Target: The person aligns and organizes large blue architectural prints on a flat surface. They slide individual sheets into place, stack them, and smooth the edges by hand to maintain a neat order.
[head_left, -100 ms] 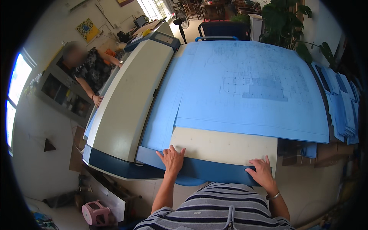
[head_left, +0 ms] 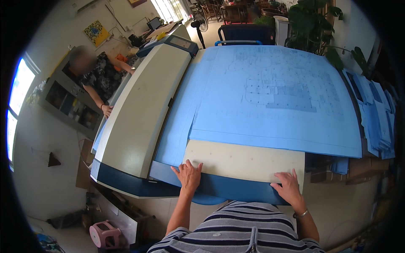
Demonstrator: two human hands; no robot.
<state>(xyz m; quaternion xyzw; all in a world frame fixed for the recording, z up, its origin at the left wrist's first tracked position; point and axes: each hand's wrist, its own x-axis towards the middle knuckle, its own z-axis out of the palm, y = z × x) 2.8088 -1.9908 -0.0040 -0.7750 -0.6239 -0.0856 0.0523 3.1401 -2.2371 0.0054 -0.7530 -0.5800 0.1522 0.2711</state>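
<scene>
A large wide-format machine with a cream cover stands on the left, joined to a cream table with a dark blue front edge. Blue printed drawing sheets lie across the table, and a narrower strip of blue paper runs along the machine's slot. My left hand rests on the front edge near the strip's lower end, fingers spread. Further right, my right hand lies at the table's front right corner, fingers apart, a bracelet on the wrist. Neither hand holds anything.
Behind the machine a person leans on its far side. Folded blue sheets are stacked at right, above cardboard boxes. A pink stool stands lower left. A dark chair and a leafy plant are beyond the table.
The blue strip's right edge and the lower left corner of the large sheet have shifted slightly left, toward the machine. My hands stay almost in place.
</scene>
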